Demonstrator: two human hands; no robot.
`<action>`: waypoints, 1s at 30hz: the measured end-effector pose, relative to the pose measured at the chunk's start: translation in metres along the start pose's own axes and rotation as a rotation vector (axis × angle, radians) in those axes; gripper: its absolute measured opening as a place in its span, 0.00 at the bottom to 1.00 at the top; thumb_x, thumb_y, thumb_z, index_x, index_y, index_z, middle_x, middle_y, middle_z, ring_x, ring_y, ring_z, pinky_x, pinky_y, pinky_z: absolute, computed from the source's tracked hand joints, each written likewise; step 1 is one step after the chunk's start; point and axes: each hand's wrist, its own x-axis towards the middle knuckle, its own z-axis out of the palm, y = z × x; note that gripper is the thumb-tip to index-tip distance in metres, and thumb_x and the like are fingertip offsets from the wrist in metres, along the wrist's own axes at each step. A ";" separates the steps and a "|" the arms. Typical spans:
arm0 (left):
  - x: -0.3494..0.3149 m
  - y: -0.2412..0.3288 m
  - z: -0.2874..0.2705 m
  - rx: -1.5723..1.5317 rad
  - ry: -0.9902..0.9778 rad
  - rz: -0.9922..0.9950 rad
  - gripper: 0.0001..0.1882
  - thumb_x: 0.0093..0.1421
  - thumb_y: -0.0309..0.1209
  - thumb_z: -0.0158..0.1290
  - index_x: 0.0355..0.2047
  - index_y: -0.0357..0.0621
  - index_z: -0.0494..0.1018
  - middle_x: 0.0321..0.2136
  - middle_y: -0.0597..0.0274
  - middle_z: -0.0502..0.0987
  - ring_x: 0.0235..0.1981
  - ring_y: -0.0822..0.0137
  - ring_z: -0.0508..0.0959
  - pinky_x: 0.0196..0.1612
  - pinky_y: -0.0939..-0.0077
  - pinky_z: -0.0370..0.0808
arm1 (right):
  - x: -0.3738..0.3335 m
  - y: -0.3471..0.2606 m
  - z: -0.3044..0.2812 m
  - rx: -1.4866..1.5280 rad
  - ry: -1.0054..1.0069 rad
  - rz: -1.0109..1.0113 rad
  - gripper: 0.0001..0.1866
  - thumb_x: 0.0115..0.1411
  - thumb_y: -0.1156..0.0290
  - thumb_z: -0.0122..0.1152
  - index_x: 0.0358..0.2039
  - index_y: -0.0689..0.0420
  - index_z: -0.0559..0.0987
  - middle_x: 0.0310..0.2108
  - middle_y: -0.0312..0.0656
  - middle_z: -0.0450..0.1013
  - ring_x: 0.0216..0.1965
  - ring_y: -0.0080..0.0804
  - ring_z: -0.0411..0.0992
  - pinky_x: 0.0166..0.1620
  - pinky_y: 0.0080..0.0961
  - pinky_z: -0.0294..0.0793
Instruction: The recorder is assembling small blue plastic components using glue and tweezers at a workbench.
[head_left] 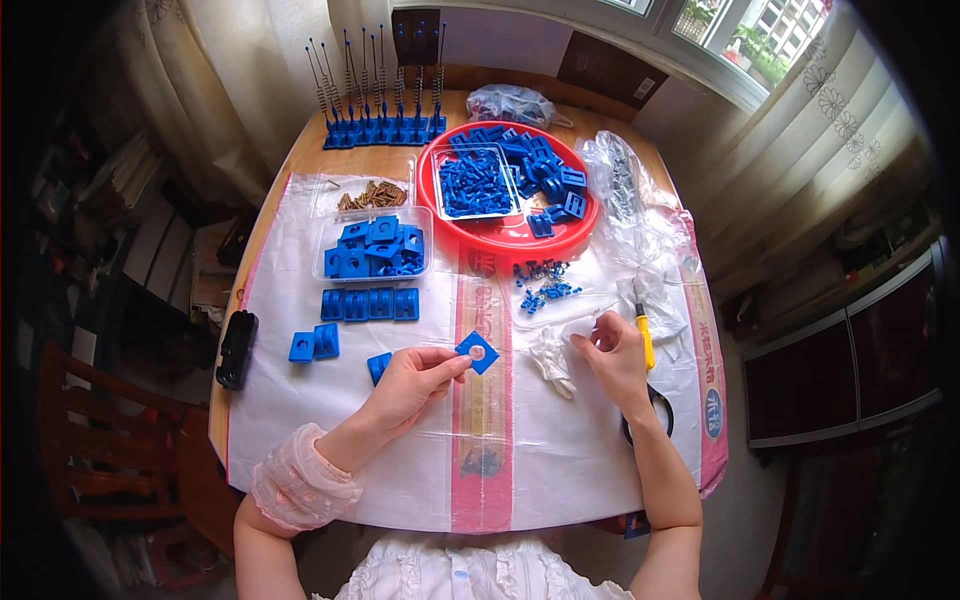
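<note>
My left hand (pixel 425 378) pinches a blue square plastic plate (pixel 487 350) by its left corner, above the table's middle. A round, pale spot shows at the plate's centre. My right hand (pixel 614 352) is raised to the right with thumb and forefinger closed together; whether something small sits between them I cannot make out. A crumpled white glove or cloth (pixel 552 365) lies just left of it. Beside my left hand is a blue block (pixel 378 367), partly covered by the hand. Farther left sit two blue pieces (pixel 314 343), and beyond them a row of several grooved blue blocks (pixel 369 304).
A clear box (pixel 431 262) holds blue plates, with brass-coloured screws (pixel 373 195) behind it. A red basin (pixel 588 228) holds blue parts. Small parts (pixel 548 287) lie before it. A yellow-handled screwdriver (pixel 645 343), black tape roll (pixel 661 412), black case (pixel 237 350) and spring-rod rack (pixel 385 132) stand around.
</note>
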 end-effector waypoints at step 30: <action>-0.002 0.000 0.000 0.005 0.000 -0.002 0.09 0.62 0.31 0.58 0.37 0.38 0.80 0.25 0.68 0.77 0.21 0.84 0.64 0.24 0.90 0.58 | -0.002 -0.040 -0.047 -0.158 -0.055 0.020 0.26 0.48 0.74 0.73 0.47 0.61 0.73 0.28 0.35 0.71 0.22 0.17 0.62 0.27 0.19 0.64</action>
